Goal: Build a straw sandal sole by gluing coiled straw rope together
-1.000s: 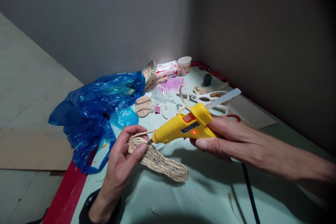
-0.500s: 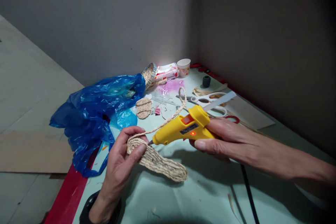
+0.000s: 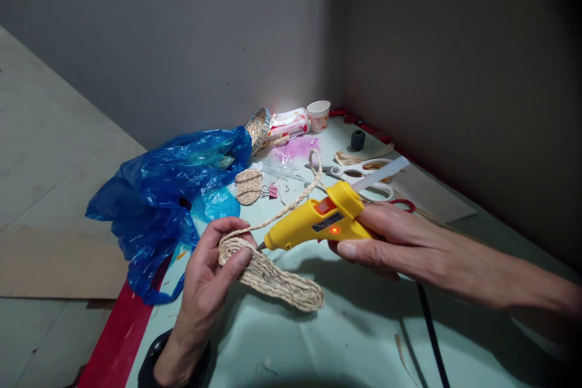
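Observation:
My left hand (image 3: pixel 218 267) grips one end of a coiled braided-straw sole shape (image 3: pixel 282 284), its thumb on top. From that end a loose length of straw braid (image 3: pixel 291 206) runs up and to the right, curling into a loop. My right hand (image 3: pixel 382 239) is closed round the handle of a yellow hot glue gun (image 3: pixel 313 218). A red light glows on the gun's side, and a clear glue stick (image 3: pixel 381 174) sticks out of its back. The gun's nozzle points at the coil's upper edge beside my left thumb; whether it touches is unclear.
A blue plastic bag (image 3: pixel 163 182) lies at the left. Behind are a small woven basket (image 3: pixel 259 128), a paper cup (image 3: pixel 318 116), a dark thread spool (image 3: pixel 357 140) and white-handled scissors (image 3: pixel 350 174). A small braided piece (image 3: pixel 248 187) rests near a pink binder clip (image 3: pixel 273 192). Walls close the back.
Almost nothing differs. The coiled straw piece and my left hand have shifted very slightly up and left, while the glue gun stays in place.

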The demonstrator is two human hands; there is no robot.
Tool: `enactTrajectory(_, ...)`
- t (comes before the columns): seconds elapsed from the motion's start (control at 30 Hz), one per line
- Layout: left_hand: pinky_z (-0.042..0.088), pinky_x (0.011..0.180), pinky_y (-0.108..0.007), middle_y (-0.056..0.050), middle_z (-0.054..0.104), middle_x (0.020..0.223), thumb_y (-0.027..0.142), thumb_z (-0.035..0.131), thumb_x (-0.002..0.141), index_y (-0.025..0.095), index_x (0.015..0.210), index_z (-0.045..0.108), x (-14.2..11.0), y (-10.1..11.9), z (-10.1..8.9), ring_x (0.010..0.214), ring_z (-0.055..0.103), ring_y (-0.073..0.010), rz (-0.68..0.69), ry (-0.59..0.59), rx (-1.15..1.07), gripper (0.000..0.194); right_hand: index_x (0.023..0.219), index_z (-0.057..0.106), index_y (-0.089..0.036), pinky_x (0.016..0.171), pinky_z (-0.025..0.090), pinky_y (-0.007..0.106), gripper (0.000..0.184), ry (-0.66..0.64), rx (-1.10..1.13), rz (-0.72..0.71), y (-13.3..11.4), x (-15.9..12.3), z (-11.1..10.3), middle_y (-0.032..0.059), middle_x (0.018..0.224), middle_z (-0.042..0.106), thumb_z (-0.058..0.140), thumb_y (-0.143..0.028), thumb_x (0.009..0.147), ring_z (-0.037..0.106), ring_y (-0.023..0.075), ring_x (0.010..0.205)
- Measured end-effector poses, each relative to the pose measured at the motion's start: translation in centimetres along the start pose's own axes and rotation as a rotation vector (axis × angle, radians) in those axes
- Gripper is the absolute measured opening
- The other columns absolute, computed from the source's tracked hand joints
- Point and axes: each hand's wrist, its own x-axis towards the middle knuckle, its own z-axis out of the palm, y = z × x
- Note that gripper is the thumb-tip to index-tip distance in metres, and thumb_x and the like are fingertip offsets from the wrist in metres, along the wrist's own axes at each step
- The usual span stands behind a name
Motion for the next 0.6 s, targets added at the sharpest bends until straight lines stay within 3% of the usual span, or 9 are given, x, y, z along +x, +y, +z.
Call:
enactTrajectory(0.23,0.048,0.061,-0.020,0.001,0.067,0.085,0.034,0.076,0.082,0.026,0.109,0.063,0.35,-0.46,-0.57,0.069,0.063,-0.0138,0.019,-0.038,-0.014,0.030,0.081,0.056,-0.024,0.060,0.043,0.034,0.041,-0.003,-0.009,-0.022,0.24,-0.04,0.15,-0.0011,0.078,0.050,0.047,-0.062,0.094,0.050,0.0179,0.071)
enactTrajectory(0.47,0.046,0.059,-0.022,0.000,0.066,0.084,0.034,0.075,0.081,0.024,0.107,0.063,0.18,0.03,-0.03,0.067,0.060,-0.0147,0.016,0.019,0.013,0.030,0.088,0.060,-0.025,0.061,0.046,0.033,0.035,-0.020,-0.004,-0.010,-0.19,-0.06,-0.08,-0.0009,0.081,0.053,0.047,-0.057,0.095,0.053,0.0183,0.074)
enactTrajectory(0.6,0.044,0.058,-0.024,0.000,0.066,0.082,0.035,0.075,0.080,0.023,0.107,0.062,0.20,0.09,0.06,0.064,0.058,-0.0153,0.019,0.029,0.028,0.033,0.080,0.058,-0.025,0.058,0.045,0.033,0.037,0.016,-0.015,-0.031,-0.19,-0.02,-0.04,-0.0010,0.078,0.053,0.049,-0.057,0.094,0.052,0.0175,0.070)
